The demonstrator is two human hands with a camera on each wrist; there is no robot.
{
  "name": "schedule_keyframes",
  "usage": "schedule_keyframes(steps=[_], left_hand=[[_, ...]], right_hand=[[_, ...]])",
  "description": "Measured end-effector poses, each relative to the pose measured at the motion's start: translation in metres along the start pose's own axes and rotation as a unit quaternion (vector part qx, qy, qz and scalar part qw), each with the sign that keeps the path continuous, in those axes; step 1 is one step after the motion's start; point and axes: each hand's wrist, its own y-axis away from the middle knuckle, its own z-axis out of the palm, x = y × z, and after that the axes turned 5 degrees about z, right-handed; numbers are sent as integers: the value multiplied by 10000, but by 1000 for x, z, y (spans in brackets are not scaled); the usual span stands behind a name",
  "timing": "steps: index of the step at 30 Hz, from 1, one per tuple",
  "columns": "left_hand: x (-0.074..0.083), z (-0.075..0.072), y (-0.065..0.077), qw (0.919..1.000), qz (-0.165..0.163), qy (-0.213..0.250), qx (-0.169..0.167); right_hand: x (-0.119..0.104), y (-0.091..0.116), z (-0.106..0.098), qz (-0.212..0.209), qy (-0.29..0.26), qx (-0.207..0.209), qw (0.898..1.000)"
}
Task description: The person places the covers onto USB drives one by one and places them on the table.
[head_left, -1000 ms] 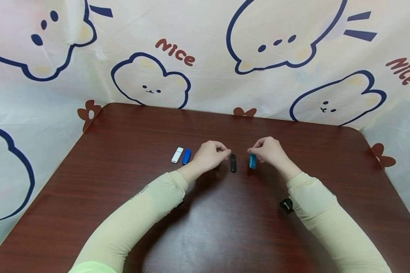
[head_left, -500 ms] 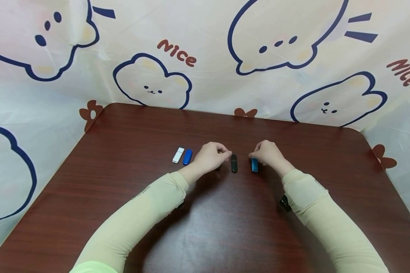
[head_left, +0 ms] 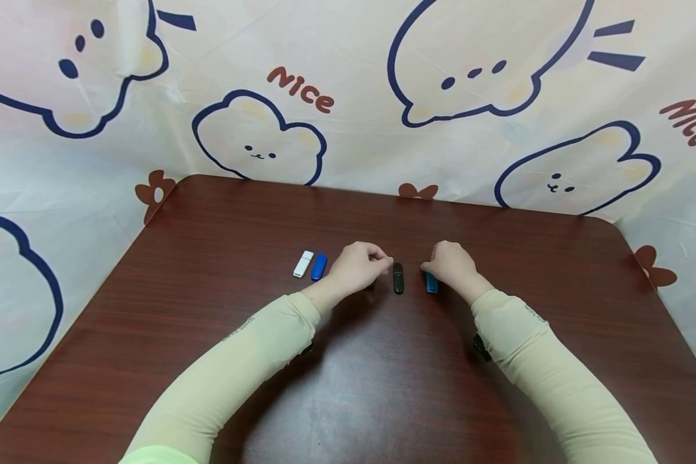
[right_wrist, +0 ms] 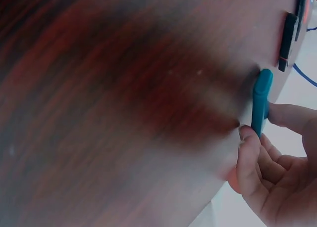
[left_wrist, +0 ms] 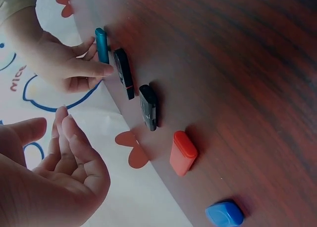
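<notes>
My right hand (head_left: pixel 451 265) pinches a teal USB stick (right_wrist: pixel 260 98) between thumb and fingers, low at the table. Just left of it lies a black USB stick (head_left: pixel 398 278). My left hand (head_left: pixel 356 265) hovers beside that black stick, holding nothing; the left wrist view shows its thumb apart from loosely bent fingers. Under this hand, mostly hidden in the head view, are a second black stick (left_wrist: pixel 148 107) and a red stick (left_wrist: pixel 182 155). Farther left lie a blue USB stick (head_left: pixel 319 267) and a white one (head_left: pixel 303 264), forming a row with the others.
The dark reddish-brown wooden table (head_left: pixel 359 399) has rounded far corners. A pale curtain (head_left: pixel 359 142) printed with cartoon bears hangs right behind its back and side edges. Both forearms reach in over the table's near part.
My right hand has shifted slightly left and rolled further over the teal stick, bringing it a little nearer to me. My left hand and the other sticks stay put.
</notes>
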Motion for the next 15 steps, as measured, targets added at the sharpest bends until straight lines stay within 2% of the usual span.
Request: schedule_keyframes(steps=[10, 15], left_hand=[[-3, -2, 0, 10000, 15, -43, 20], [-4, -4, 1, 10000, -34, -86, 17]], right_hand=[[-2, -1, 4, -2, 486, 161, 9987], [-1, 0, 5, -115, 783, 95, 9968]])
